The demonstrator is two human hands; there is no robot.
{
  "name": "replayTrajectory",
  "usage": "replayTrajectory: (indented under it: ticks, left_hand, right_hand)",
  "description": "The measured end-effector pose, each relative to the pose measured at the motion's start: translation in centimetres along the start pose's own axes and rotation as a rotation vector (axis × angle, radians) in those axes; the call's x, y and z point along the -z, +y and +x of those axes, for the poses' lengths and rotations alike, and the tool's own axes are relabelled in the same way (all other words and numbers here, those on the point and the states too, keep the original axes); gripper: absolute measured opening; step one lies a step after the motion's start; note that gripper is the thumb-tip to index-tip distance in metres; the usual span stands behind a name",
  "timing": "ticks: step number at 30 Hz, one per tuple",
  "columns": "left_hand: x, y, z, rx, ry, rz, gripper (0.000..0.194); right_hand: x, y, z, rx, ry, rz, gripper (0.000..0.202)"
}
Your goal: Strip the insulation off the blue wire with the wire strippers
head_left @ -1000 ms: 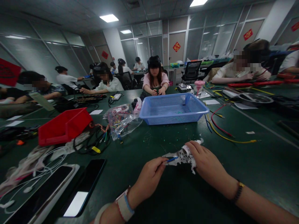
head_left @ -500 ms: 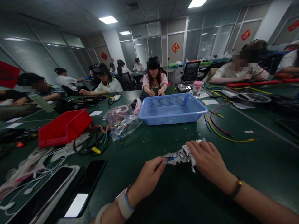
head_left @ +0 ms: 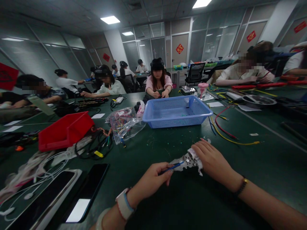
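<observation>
My right hand (head_left: pixel 211 156) is closed round the handles of a metal wire stripper (head_left: pixel 185 162), and white tissue-like wrapping (head_left: pixel 198 161) shows at its grip. The tool's flat jaws, with holes and notches, point left above the green table. Between the pinched fingers of my left hand (head_left: pixel 154 175) is a blue wire (head_left: pixel 176 166), its end lying over the jaws. What the palms cover is hidden.
A blue mesh basket (head_left: pixel 177 123) stands ahead, beside a clear bag of wires (head_left: pixel 124 124). To the left are a red bin (head_left: pixel 66 131), cables and two phones, one a black phone (head_left: pixel 92 182). Loose yellow wire (head_left: pixel 230 140) lies right. Several people sit around.
My left hand has shifted slightly, its fingers repositioned, and more of the blue wire shows along the jaws. The wire stripper has tilted a little; my right hand still grips it.
</observation>
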State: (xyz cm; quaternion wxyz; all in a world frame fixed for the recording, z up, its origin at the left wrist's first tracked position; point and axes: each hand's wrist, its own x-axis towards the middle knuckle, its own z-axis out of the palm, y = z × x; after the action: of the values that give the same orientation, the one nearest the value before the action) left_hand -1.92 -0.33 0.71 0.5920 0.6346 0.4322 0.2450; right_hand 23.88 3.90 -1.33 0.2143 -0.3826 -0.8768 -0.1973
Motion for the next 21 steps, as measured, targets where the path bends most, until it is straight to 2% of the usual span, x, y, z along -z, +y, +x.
replayTrajectory:
  ticks: [8,21]
  left_hand:
    - [0.05,-0.37,-0.01,0.007,-0.025,0.005,0.031]
    - [-0.05,0.12,0.00,0.058,-0.020,-0.124,0.038]
  right_hand:
    - [0.23,0.26,-0.10,-0.011,-0.084,0.038,0.022]
    - [0.43,0.03,0.08,-0.031,-0.100,0.021,0.020]
